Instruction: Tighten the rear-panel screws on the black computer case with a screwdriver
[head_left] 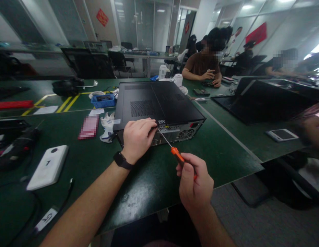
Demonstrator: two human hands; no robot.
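As the right hand [197,183] grips it, the screwdriver [177,153] juts forward.

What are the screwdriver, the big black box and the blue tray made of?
Screwdriver: thin, straight grey shaft, probably steel; smooth orange-and-dark handle, likely plastic.
Black box: probably painted sheet metal with a satin sheen, going by its flat panels and patch of small holes; its back looks partly silvery.
Blue tray: seems plastic, from its even blue colour, but it's too small to be sure.

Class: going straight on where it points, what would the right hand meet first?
Its screwdriver would probably meet the computer case first, beside the left hand; whether they touch is unclear.
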